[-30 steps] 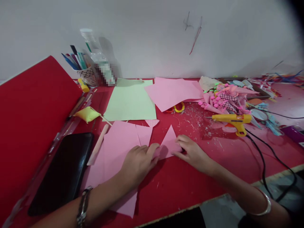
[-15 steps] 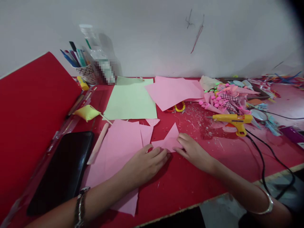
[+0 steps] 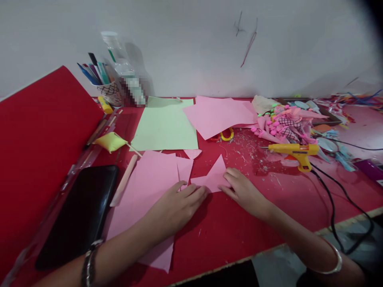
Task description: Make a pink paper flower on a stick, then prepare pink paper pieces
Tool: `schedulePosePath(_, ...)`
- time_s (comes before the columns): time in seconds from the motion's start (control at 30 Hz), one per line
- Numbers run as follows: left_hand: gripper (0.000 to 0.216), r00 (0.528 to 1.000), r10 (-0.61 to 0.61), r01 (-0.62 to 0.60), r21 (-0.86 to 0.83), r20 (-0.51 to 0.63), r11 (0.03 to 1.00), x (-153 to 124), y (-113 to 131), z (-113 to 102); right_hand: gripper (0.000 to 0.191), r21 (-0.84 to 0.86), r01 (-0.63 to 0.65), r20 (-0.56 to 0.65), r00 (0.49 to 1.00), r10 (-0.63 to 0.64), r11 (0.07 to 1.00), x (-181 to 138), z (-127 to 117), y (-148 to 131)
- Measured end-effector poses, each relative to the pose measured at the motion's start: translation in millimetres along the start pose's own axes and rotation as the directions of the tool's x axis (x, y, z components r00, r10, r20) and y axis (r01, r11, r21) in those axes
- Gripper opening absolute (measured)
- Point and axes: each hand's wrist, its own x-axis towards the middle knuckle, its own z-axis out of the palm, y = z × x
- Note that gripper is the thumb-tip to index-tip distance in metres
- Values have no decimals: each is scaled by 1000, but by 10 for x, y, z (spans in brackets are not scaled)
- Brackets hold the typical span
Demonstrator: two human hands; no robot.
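A small pink paper triangle [image 3: 214,175] lies folded on the red table [image 3: 239,227], and both hands press on it. My left hand [image 3: 176,205] lies flat with fingers stretched out onto its left corner. My right hand [image 3: 243,191] rests on its right edge, fingers extended and flat. A larger pink sheet [image 3: 149,191] sits under my left forearm, with a smaller pink piece [image 3: 184,167] beside it.
A yellow glue gun [image 3: 295,151] with a black cord [image 3: 332,207] lies to the right. Behind are a green sheet [image 3: 166,125], a pink sheet [image 3: 220,115] over scissors [image 3: 226,135], and pink craft cones [image 3: 281,123]. A black phone [image 3: 79,213], red board [image 3: 36,147] and pen cup [image 3: 107,91] stand left.
My left hand slid right along the triangle's lower edge and flattened it, then drew back slightly. The triangle now lies flatter. My right hand has barely moved.
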Motion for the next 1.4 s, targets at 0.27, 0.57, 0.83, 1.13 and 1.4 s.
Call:
schedulePosePath(0.27,40,999,-27,26,-23,-34,999,-253,-103,6,43,43,8,-96,995,-4,999,-73,-22,0)
schedulePosePath(0.57,39,1000,-17,17,-23,-1,1000,-254,-129,51,47,-188,270,44,963,-266,944,-121,-33,-251)
schedulePosePath(0.83,44,999,-24,26,-66,35,998,-254,-163,8,45,-86,220,51,975,-217,972,-174,-130,-12)
schedulePosePath(1.13,46,997,-21,30,-112,77,993,-269,-207,29,45,-48,174,-22,984,-175,984,-358,-154,303)
schedulePosePath(1.4,46,995,-25,39,-136,99,990,-298,-223,1,48,-96,172,30,985,-170,980,-439,-275,325)
